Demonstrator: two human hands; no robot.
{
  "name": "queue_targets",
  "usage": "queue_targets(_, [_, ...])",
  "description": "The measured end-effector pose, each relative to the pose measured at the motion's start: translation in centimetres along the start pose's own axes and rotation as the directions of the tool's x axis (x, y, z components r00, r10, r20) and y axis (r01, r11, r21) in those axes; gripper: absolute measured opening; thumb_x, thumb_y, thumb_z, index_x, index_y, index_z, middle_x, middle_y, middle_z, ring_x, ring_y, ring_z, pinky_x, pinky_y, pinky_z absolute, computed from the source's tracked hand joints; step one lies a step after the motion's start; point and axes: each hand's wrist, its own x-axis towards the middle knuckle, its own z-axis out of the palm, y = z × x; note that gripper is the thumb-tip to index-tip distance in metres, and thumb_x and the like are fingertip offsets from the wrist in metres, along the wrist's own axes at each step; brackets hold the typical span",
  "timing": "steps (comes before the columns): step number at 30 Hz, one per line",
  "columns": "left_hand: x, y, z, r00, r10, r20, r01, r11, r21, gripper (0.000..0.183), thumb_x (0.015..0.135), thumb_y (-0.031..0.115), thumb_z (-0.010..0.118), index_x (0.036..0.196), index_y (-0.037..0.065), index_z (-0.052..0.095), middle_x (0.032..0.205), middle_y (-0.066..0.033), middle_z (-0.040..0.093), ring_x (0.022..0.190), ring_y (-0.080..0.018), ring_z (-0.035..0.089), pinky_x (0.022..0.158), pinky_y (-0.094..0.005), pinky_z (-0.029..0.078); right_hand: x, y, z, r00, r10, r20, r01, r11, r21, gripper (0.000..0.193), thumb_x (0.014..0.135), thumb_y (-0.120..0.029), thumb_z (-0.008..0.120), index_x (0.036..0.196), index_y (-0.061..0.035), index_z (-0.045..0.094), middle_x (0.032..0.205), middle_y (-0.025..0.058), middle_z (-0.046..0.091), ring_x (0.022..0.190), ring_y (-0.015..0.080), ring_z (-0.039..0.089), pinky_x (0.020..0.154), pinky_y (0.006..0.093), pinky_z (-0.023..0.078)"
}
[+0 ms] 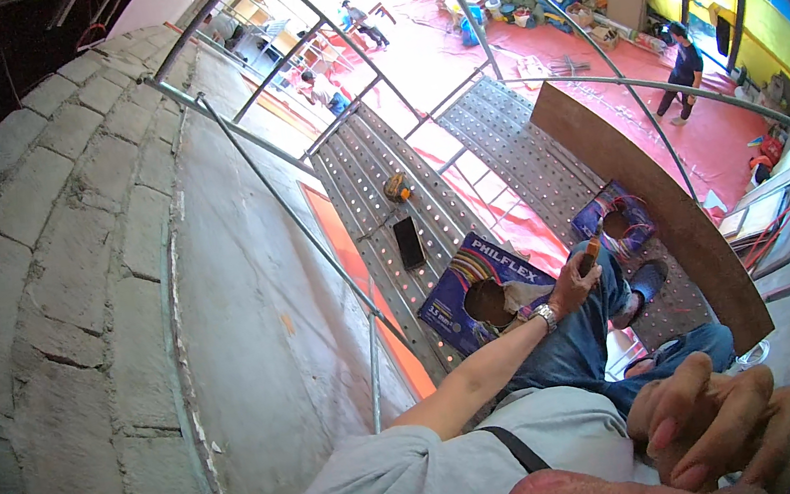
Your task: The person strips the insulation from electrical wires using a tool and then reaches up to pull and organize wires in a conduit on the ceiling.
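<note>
My left hand [573, 291], a watch on its wrist, is closed around a small tool with an orange-yellow handle [593, 247] above my bent knee. The tool's working end is hard to see. Close to me, at the lower right, my right hand [717, 419] has its fingers curled in; whatever they hold, if anything, is hidden. Beside my left forearm sits a purple-blue wire box [454, 304] with a round opening and coloured wire at its edge. A second purple-blue box [585, 218] with coloured wire in its opening stands past my knee.
A black phone [409, 243] and a yellow tape measure [396, 188] lie on a perforated metal scaffold plank [354, 167]. Metal rails [278, 203] cross around me. A block wall [68, 293] rises at left, a brown board [648, 181] at right. A person [682, 73] walks on the red floor below.
</note>
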Motion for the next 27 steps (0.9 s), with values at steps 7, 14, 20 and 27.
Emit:
queue_targets(7, [0.1, 1.0, 0.2, 1.000, -0.003, 0.017, 0.002, 0.999, 0.036, 0.020, 0.096, 0.020, 0.063, 0.102, 0.003, 0.057, 0.078, 0.0002, 0.057, 0.067, -0.0086, 0.055, 0.061, -0.0255, 0.047, -0.1, -1.3, -0.4, 0.998, 0.045, -0.043, -0.046, 0.998, -0.032, 0.016, 0.087, -0.024, 0.071, 0.101, -0.0281, 0.065, 0.105, -0.0099, 0.053, 0.097, 0.0172, 0.056, 0.078, 0.0462, 0.046])
queue_targets(14, [-0.1, 1.1, 0.1, 1.000, 0.002, 0.007, -0.003, 0.997, 0.073, 0.021, 0.096, 0.021, 0.063, 0.102, 0.002, 0.057, 0.079, -0.0007, 0.058, 0.068, -0.0097, 0.056, 0.063, -0.0268, 0.048, 0.1, -3.1, 0.9, 0.957, 0.204, -0.208, -0.205, 0.979, 0.018, 0.018, 0.084, -0.024, 0.076, 0.095, -0.0255, 0.062, 0.098, -0.0093, 0.055, 0.095, 0.0160, 0.056, 0.076, 0.0412, 0.048])
queue_targets(20, [-0.2, 2.4, 0.5, 1.000, -0.027, 0.005, 0.027, 0.998, 0.059, 0.022, 0.096, 0.022, 0.064, 0.102, 0.002, 0.057, 0.078, -0.0016, 0.058, 0.069, -0.0109, 0.057, 0.064, -0.0283, 0.048, 1.0, -2.9, 0.4, 0.971, 0.145, -0.189, -0.140, 0.989, 0.039, 0.019, 0.085, -0.023, 0.074, 0.085, -0.0198, 0.055, 0.085, -0.0047, 0.054, 0.089, 0.0137, 0.055, 0.074, 0.0399, 0.047])
queue_targets(27, [-0.2, 1.5, 0.2, 1.000, -0.027, -0.001, 0.027, 0.998, 0.052, 0.021, 0.096, 0.020, 0.064, 0.105, 0.002, 0.057, 0.079, -0.0003, 0.059, 0.068, -0.0088, 0.056, 0.065, -0.0272, 0.048, 0.2, -3.0, 1.2, 0.957, 0.157, -0.243, -0.163, 0.987, -0.006, 0.017, 0.084, -0.021, 0.075, 0.083, -0.0210, 0.058, 0.089, -0.0068, 0.052, 0.091, 0.0142, 0.055, 0.075, 0.0388, 0.048])
